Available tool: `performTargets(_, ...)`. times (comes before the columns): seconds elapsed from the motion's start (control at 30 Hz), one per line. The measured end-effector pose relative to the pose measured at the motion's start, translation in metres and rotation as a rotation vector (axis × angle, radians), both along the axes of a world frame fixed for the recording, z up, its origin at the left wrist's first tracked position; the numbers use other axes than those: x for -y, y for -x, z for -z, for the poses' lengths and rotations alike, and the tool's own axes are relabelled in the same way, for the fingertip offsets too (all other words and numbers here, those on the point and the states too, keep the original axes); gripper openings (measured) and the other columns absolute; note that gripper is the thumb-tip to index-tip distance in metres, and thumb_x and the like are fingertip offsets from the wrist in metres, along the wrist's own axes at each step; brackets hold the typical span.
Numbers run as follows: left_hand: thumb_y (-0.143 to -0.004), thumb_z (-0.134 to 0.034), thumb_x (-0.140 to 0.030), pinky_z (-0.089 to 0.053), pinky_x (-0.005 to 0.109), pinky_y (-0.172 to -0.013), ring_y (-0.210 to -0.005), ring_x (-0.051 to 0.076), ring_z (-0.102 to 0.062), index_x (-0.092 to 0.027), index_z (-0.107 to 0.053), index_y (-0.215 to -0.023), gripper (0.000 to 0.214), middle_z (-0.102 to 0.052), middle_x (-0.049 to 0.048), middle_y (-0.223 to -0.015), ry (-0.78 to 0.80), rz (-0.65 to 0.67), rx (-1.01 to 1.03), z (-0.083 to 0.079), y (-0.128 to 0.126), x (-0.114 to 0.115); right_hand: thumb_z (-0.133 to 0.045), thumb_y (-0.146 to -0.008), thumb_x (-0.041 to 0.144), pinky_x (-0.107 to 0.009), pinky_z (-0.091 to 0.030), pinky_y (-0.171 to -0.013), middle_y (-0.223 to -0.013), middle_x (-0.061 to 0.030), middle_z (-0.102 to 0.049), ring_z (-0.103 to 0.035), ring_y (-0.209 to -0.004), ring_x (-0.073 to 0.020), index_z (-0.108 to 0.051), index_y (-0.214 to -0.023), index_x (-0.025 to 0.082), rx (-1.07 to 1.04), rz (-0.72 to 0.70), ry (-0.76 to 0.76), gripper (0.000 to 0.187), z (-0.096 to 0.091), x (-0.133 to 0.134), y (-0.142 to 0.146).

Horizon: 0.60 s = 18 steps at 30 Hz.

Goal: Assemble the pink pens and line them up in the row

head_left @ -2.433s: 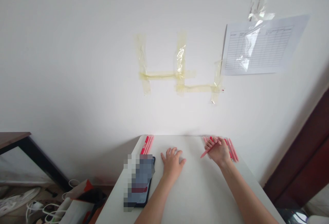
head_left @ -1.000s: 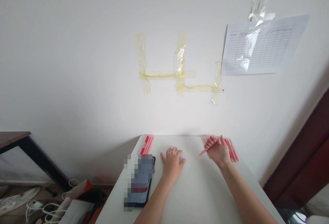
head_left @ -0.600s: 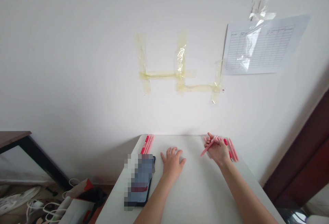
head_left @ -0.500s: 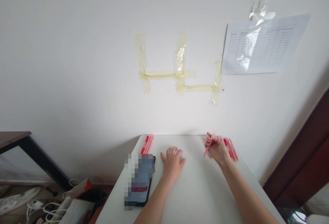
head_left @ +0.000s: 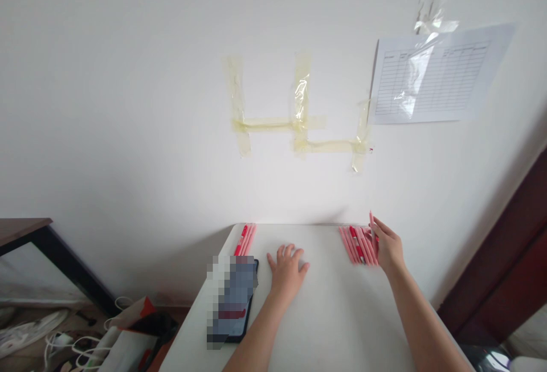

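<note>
My left hand (head_left: pixel 287 269) lies palm down on the white table (head_left: pixel 316 315), fingers spread and holding nothing. At the right, my right hand (head_left: pixel 390 246) is closed on a pink pen (head_left: pixel 371 220), whose tip points up above the fingers. Directly left of that hand, several pink pens (head_left: pixel 347 245) lie side by side in a row, with a darker red pen (head_left: pixel 356 245) among them. My fingers cover the right end of this row. Another small group of pink and red pens (head_left: pixel 245 240) lies at the table's back left corner.
A phone (head_left: pixel 235 303), partly blurred out, lies on the table's left side. The white wall (head_left: pixel 277 189) meets the table's back edge. Tape strips (head_left: pixel 269 125) and a printed sheet (head_left: pixel 431 81) are stuck on it. White cables (head_left: pixel 85 343) lie at lower left.
My right hand has moved right with the pink pen, from over the row to its right end. The pen now stands more upright, and more of the row shows. My left hand stays put.
</note>
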State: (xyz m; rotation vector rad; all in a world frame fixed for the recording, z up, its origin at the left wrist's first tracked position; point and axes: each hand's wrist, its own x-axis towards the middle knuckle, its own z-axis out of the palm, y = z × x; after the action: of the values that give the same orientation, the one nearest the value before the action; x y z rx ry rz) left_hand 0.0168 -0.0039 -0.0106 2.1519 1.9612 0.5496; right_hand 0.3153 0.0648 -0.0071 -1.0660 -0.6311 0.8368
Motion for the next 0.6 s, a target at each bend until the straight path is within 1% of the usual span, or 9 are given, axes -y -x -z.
performTargets(0.03, -0.094, -0.051, -0.043, -0.011, 0.075, -0.121, -0.148, 0.033, -0.033, -0.036, -0.060, -0.132, 0.040, -0.050, 0.0041, -0.154, 0.000, -0.001, -0.004, 0.000, 0.000, 0.000, -0.082, -0.067, 0.043, -0.034, -0.057, -0.067, -0.085, -0.0036, -0.072, -0.068, -0.073, -0.0201, -0.073, -0.114, 0.018, 0.114, 0.050, 0.029, 0.054, 0.001, 0.000, -0.004)
performTargets(0.1, -0.094, -0.051, -0.043, -0.011, 0.074, -0.121, -0.148, 0.033, -0.033, -0.035, -0.059, -0.133, 0.041, -0.049, 0.0043, -0.154, 0.009, -0.001, -0.017, 0.000, 0.000, 0.000, -0.075, -0.073, 0.046, -0.037, -0.054, -0.074, -0.089, -0.0058, -0.073, -0.068, -0.078, -0.0227, -0.075, -0.113, 0.018, 0.411, 0.152, 0.102, 0.049, 0.002, 0.002, -0.011)
performTargets(0.17, -0.094, -0.051, -0.044, -0.012, 0.074, -0.121, -0.148, 0.033, -0.032, -0.036, -0.059, -0.133, 0.041, -0.049, 0.0043, -0.155, 0.020, -0.002, -0.031, 0.000, 0.000, -0.001, -0.068, -0.078, 0.045, -0.039, -0.051, -0.080, -0.096, -0.0091, -0.073, -0.067, -0.082, -0.0242, -0.075, -0.111, 0.018, 0.659, 0.221, 0.117, 0.044, 0.003, 0.003, -0.014)
performTargets(0.23, -0.094, -0.051, -0.044, -0.012, 0.074, -0.121, -0.149, 0.033, -0.032, -0.036, -0.059, -0.133, 0.041, -0.049, 0.0042, -0.155, 0.021, -0.002, -0.034, 0.000, 0.001, -0.001, -0.061, -0.082, 0.043, -0.039, -0.050, -0.082, -0.100, -0.0117, -0.072, -0.067, -0.083, -0.0246, -0.075, -0.110, 0.017, 0.841, 0.270, 0.120, 0.041, 0.005, 0.003, -0.013)
performTargets(0.33, -0.094, -0.050, -0.044, -0.011, 0.074, -0.121, -0.148, 0.033, -0.033, -0.036, -0.059, -0.133, 0.041, -0.049, 0.0042, -0.154, 0.011, 0.000, -0.023, 0.001, 0.001, -0.001, -0.053, -0.087, 0.035, -0.038, -0.048, -0.082, -0.104, -0.0129, -0.068, -0.066, -0.084, -0.0242, -0.074, -0.112, 0.017, 1.053, 0.307, 0.171, 0.038, 0.010, 0.003, -0.009)
performTargets(0.43, -0.094, -0.050, -0.043, -0.011, 0.075, -0.121, -0.148, 0.033, -0.033, -0.036, -0.060, -0.133, 0.040, -0.049, 0.0042, -0.154, 0.010, -0.001, -0.021, 0.001, 0.001, -0.001, -0.050, -0.090, 0.026, -0.040, -0.045, -0.088, -0.109, -0.0129, -0.067, -0.066, -0.093, -0.0253, -0.072, -0.117, 0.020, 1.245, 0.302, 0.284, 0.035, 0.015, 0.004, -0.004)
performTargets(0.5, -0.094, -0.051, -0.043, -0.011, 0.075, -0.121, -0.149, 0.033, -0.032, -0.036, -0.060, -0.132, 0.040, -0.049, 0.0041, -0.154, 0.013, -0.001, -0.018, 0.001, 0.001, -0.001, -0.049, -0.091, 0.022, -0.042, -0.043, -0.091, -0.111, -0.0132, -0.066, -0.065, -0.100, -0.0269, -0.070, -0.120, 0.021, 1.330, 0.291, 0.357, 0.036, 0.016, 0.004, -0.002)
performTargets(0.6, -0.094, -0.051, -0.043, -0.010, 0.076, -0.121, -0.148, 0.033, -0.033, -0.035, -0.060, -0.132, 0.040, -0.050, 0.0037, -0.154, 0.010, -0.002, -0.004, 0.000, 0.001, -0.001, -0.048, -0.092, 0.021, -0.044, -0.042, -0.093, -0.114, -0.0142, -0.066, -0.064, -0.106, -0.0285, -0.068, -0.124, 0.020, 1.391, 0.262, 0.413, 0.038, 0.016, 0.004, 0.000)
